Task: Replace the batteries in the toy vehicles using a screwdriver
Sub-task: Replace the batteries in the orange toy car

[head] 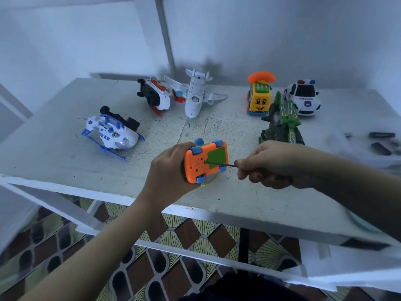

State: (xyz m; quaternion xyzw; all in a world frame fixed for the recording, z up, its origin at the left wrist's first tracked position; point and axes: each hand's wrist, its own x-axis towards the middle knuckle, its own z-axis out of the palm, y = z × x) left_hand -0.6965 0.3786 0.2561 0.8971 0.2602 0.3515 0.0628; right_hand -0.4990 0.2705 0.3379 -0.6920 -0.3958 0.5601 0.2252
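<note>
My left hand grips an orange toy car with blue wheels, turned so its underside faces me above the table's front part. A green battery cover sits on that underside. My right hand holds a thin dark screwdriver, most of its handle hidden in my fist. The tip of the screwdriver touches the left edge of the green cover.
On the white table lie a blue-white helicopter, a red-white helicopter, a white plane, a yellow phone car, a police car and a green plane. Dark batteries lie at the far right.
</note>
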